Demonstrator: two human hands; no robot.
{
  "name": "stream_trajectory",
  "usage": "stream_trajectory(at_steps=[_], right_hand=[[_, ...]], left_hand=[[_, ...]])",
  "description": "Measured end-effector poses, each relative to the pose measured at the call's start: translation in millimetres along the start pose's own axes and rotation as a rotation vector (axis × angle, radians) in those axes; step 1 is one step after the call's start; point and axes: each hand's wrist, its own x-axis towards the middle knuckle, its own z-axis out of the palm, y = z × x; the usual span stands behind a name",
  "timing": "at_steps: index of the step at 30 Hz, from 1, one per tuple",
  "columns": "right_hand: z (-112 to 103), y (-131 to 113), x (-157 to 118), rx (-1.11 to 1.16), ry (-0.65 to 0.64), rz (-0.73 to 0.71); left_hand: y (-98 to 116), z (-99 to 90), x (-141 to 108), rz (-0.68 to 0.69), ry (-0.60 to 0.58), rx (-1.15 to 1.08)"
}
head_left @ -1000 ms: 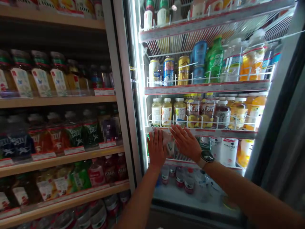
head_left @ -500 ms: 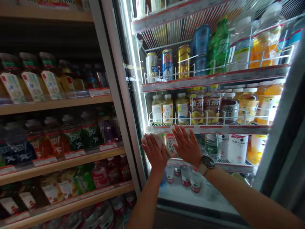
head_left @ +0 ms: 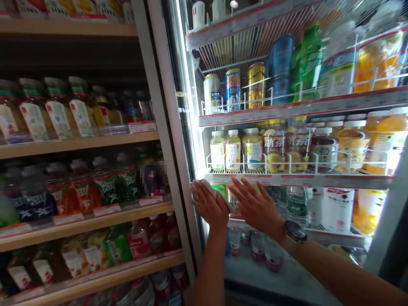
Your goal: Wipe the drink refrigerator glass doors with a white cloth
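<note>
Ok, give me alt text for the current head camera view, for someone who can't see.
A person's left hand lies flat over a pale cloth in front of a drinks fridge; the right hand, with a wristwatch, is open beside it. Bottles and cans stand inside, and more bottles line wooden shelves to the left.
</note>
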Motion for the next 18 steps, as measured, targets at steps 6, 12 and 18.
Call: stream_trajectory(at_steps=[6, 12, 18], right_hand=[[15, -9, 1, -0.049, 0.035, -0.028], [16, -10, -2, -0.043, 0.034, -0.007], [16, -11, -1, -0.048, 0.044, -0.003]], left_hand=[[-38, -0.9, -62, -0.075, -0.036, 0.049], [-62, -5.8, -119, -0.034, -0.046, 0.007], [-23, -7.9, -45, 0.009, -0.052, -0.001]])
